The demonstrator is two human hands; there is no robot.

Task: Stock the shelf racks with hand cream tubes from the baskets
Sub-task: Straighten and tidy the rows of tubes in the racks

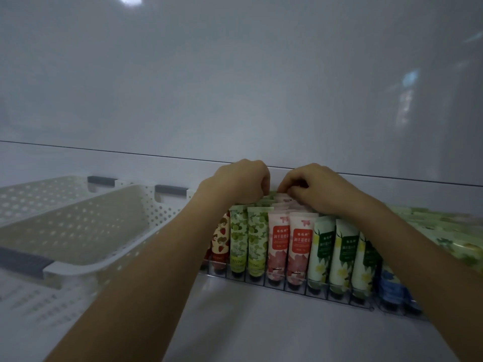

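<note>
Right hand seemingly pinching rear pink tubes, left hand curled, fingertips hidden

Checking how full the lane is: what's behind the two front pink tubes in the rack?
More pink tubes stand in rows behind them. The left hand and right hand cover the far end, hiding how far back they go.

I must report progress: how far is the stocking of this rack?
Done: the rack holds tubes in every front lane. In hand: the right hand pinches the pink tubes at the back; the left hand curls beside it, grip hidden. Left: probably little, since the near basket looks empty.
</note>
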